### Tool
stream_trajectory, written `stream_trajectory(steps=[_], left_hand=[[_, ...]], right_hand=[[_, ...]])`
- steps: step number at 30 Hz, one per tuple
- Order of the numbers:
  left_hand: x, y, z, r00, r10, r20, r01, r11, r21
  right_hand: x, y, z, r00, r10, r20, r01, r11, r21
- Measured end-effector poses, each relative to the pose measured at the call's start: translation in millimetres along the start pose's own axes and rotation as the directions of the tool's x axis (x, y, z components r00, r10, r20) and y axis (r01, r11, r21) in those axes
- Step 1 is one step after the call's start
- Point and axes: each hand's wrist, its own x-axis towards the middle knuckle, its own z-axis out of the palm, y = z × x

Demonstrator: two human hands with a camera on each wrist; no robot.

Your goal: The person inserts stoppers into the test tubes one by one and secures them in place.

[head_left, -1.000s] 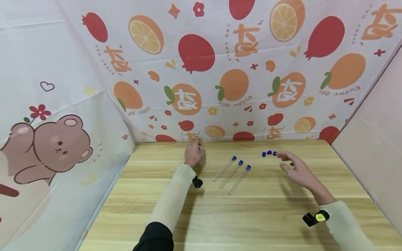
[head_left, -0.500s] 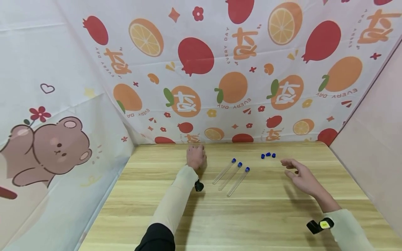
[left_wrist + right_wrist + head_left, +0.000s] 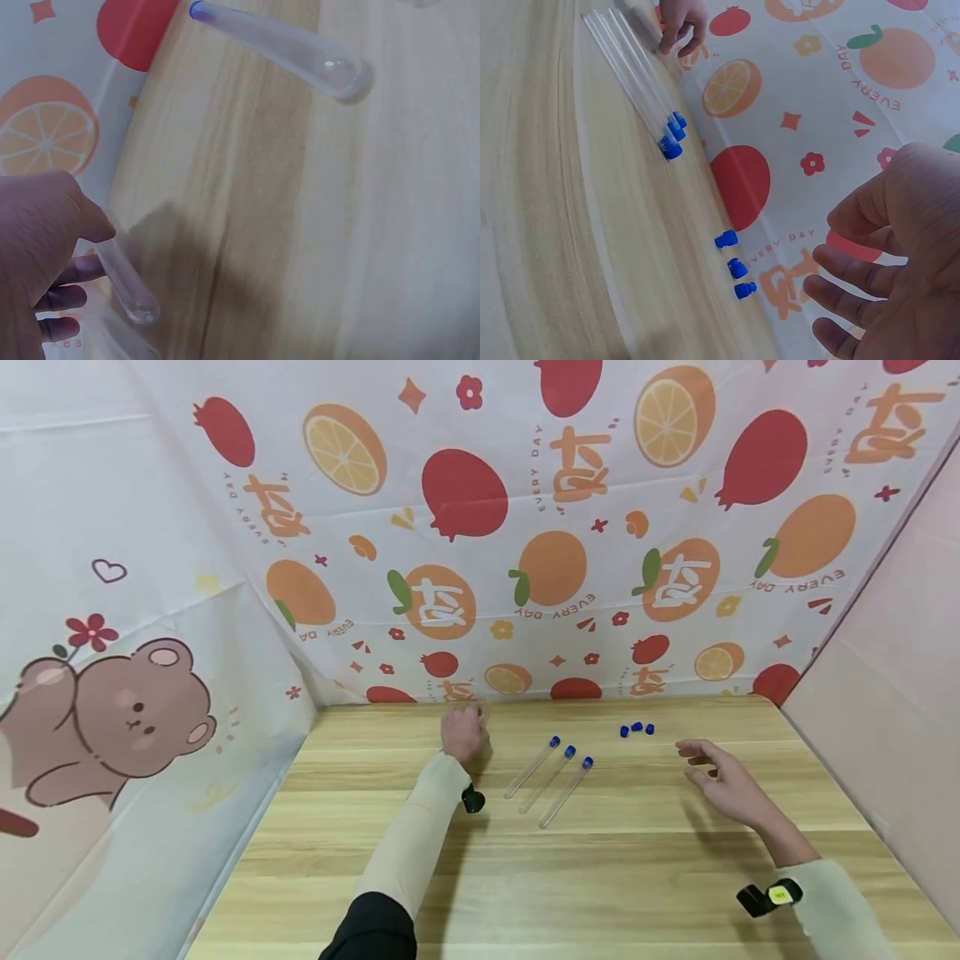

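At the back of the table, my left hand (image 3: 463, 733) pinches a clear test tube (image 3: 131, 289) between thumb and fingers. A second clear tube (image 3: 116, 334) shows just beneath it in the left wrist view, partly cut off. Three test tubes (image 3: 567, 793) with blue caps lie side by side, slanted, to the right of the left hand. Loose blue caps (image 3: 637, 727), three of them, sit in a short row near the back edge. My right hand (image 3: 726, 783) hovers right of those caps, fingers loosely bent and holding nothing.
A light wood table (image 3: 570, 893) carries everything. Behind it hangs a fruit-print cloth (image 3: 480, 568) that meets the back edge. On the left is a cloth with a bear (image 3: 142, 718), and a pale wall (image 3: 892, 710) closes the right side.
My left hand has turned slightly, its fingers now lower at the back edge. The right hand has drawn a little right, away from the loose caps. Tubes and caps stay put.
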Motion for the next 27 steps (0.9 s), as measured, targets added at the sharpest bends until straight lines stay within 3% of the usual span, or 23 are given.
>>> stream_trajectory(steps=[9,21,27], left_hand=[[-1.7,-5.0,-13.9,0.995,0.067,-0.074,-0.064,0.997,0.035],[-6.3,7.9,-33.1,0.982,0.159,-0.099,-0.165,0.985,-0.058],[-14.6,11.6,-37.5,0.988,0.141,-0.057,-0.148,0.976,-0.161]], right_hand=[[5.5,-2.2,-2.5,1.000,-0.010,0.011,0.010,1.000,0.001],[14.9,-2.6,-7.7,0.999,-0.019,0.034,0.018,0.999,0.033],[22.5,-2.6,-4.9,0.998,-0.023,0.053,0.021,0.999,0.031]])
